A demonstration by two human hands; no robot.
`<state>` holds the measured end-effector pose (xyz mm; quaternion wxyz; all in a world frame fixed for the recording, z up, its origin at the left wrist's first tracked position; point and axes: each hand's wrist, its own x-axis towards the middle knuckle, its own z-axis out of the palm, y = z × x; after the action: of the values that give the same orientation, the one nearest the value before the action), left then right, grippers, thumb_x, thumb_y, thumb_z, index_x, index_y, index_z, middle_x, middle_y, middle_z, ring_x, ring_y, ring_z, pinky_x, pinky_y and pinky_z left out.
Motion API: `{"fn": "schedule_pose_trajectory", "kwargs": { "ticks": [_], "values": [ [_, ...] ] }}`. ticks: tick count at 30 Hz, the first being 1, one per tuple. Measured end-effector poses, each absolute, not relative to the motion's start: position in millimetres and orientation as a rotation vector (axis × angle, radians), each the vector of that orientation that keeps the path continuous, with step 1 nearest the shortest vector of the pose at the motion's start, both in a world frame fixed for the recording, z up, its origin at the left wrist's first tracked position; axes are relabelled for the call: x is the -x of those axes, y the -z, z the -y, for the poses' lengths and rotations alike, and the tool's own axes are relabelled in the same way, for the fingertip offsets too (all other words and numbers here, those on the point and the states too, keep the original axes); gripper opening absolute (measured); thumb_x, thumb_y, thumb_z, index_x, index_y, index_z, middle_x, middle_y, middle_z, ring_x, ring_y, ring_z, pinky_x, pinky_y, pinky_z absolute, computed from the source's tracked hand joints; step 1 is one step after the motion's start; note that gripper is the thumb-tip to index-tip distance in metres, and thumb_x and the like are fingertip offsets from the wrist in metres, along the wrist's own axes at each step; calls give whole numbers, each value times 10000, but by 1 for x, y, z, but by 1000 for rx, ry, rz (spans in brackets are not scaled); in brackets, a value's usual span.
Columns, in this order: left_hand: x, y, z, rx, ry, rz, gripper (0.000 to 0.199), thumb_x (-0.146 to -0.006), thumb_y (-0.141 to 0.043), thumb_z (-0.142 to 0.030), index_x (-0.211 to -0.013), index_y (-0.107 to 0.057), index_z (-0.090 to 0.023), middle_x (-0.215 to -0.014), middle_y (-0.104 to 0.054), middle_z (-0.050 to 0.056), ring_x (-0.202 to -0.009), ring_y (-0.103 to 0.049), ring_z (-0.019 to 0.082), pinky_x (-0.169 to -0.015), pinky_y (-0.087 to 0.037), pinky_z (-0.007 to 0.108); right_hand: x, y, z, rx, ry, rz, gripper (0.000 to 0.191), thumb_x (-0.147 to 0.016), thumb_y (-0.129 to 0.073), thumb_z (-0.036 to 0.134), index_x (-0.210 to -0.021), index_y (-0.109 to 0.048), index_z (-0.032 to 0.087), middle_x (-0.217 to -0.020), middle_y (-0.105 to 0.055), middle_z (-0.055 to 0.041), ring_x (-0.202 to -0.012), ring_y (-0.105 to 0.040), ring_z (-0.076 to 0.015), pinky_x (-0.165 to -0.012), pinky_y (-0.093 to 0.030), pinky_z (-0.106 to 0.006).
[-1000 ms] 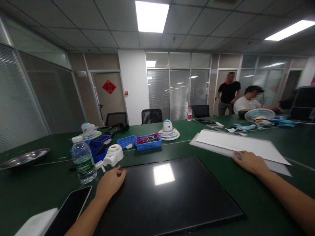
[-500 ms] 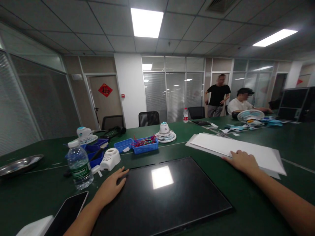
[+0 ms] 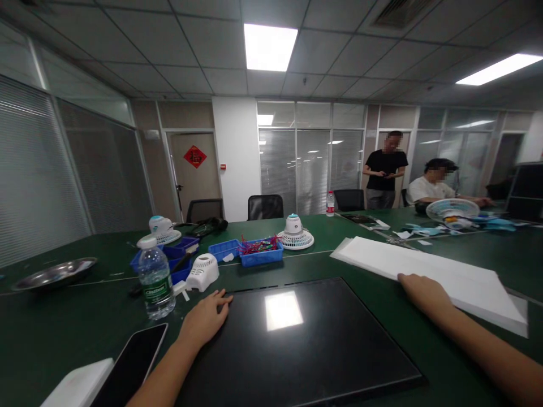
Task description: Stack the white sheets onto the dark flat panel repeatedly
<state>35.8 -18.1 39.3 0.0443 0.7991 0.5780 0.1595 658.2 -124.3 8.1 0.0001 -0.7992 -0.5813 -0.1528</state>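
A flat black screen panel (image 3: 314,350) lies in front of me on the green table, reflecting the ceiling light. My left hand (image 3: 206,316) rests at its left edge, fingers stretched out and nothing held. On the right, a stack of white boards (image 3: 449,268) lies at a slant. My right hand (image 3: 426,294) is at the near edge of this stack, gripping it; the thumb and some fingertips are hidden.
A water bottle (image 3: 156,280), a phone (image 3: 131,362) and a white fan housing (image 3: 203,271) are on the left. Behind the panel stand a blue bin (image 3: 261,257) of wires and a fan part (image 3: 294,234). Two people (image 3: 386,169) are across the table.
My right hand has gone from lying on the white boards to gripping their near edge, and the boards have shifted slightly toward me. My left hand stays by the panel. The view has turned left.
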Motion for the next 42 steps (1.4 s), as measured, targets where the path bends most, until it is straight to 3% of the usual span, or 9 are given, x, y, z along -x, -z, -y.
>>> {"fn": "schedule_pose_trajectory", "kwargs": {
  "ticks": [9, 13, 21, 26, 31, 35, 37, 39, 42],
  "values": [
    [-28, -35, 21, -2411, -540, -1799, 438, -888, -434, -356, -1217, -711, -273, -1438, -562, 51, -1370, -482, 278, -1115, -397, 466, -598, -12, 136, 2420, 639, 1949, 358, -876, -399, 50, -1140, -627, 132, -999, -705, -162, -827, -704, -276, -654, -468, -348],
    [-23, -28, 13, -2381, -647, -1686, 472, -920, -412, -455, -1209, -717, -241, -1430, -571, 72, -1366, -488, 273, -1140, -365, 434, -547, -20, 155, 2167, 696, 1911, 258, -957, -409, 235, -1037, -647, 177, -987, -706, -134, -792, -689, -268, -602, -454, -335],
    [-17, -15, -1, -2134, -936, -1526, 695, -946, -268, -637, -1346, -603, -178, -1403, -606, 78, -1345, -512, 271, -1140, -362, 426, -465, -47, 179, 1363, 46, 2516, 321, -979, -477, 381, -1198, -677, 258, -1212, -685, -84, -1102, -636, -228, -963, -484, -384],
    [-17, -5, -8, -2139, -865, -1495, 729, -856, -494, -657, -1423, -522, -200, -1465, -543, 103, -1356, -498, 293, -1143, -358, 445, -452, -53, 195, 1194, -166, 2545, 388, -931, -570, 423, -1282, -644, 275, -1342, -624, -90, -1245, -566, -262, -1071, -429, -450],
    [-22, -3, -12, -2245, -760, -1511, 675, -727, -704, -534, -1331, -619, -244, -1514, -480, 100, -1407, -423, 312, -1176, -299, 469, -466, -44, 184, 887, -64, 2654, 444, -917, -595, 355, -1346, -587, 244, -1314, -644, -98, -1249, -569, -238, -1072, -436, -419],
    [-25, -4, -13, -2288, -744, -1522, 526, -776, -644, -569, -1182, -721, -245, -1496, -504, 99, -1419, -402, 309, -1176, -301, 463, -557, -29, 148, 1297, 480, 2264, 340, -949, -506, 297, -1254, -646, 239, -1270, -667, -91, -1253, -561, -257, -1063, -426, -474],
    [-25, -3, -13, -2302, -744, -1512, 486, -783, -627, -588, -1102, -758, -246, -1470, -534, 100, -1420, -400, 316, -1173, -306, 464, -624, -16, 135, 1606, 629, 2046, 425, -937, -501, 370, -1315, -610, 209, -1350, -609, -136, -1304, -508, -316, -1075, -391, -534],
    [-25, -4, -11, -2300, -750, -1501, 454, -786, -624, -582, -1059, -773, -252, -1461, -544, 94, -1413, -411, 318, -1173, -306, 465, -685, 0, 130, 1900, 662, 1833, 596, -892, -518, 491, -1381, -556, 151, -1414, -535, -212, -1316, -466, -417, -1012, -404, -612],
    [-24, -8, -6, -2278, -748, -1508, 454, -765, -648, -574, -1054, -775, -248, -1469, -536, 94, -1396, -437, 326, -1172, -309, 465, -738, 18, 132, 2316, 467, 1506, 708, -823, -519, 676, -1240, -665, 122, -1253, -623, -292, -1069, -596, -511, -793, -440, -685]
  ]
}}
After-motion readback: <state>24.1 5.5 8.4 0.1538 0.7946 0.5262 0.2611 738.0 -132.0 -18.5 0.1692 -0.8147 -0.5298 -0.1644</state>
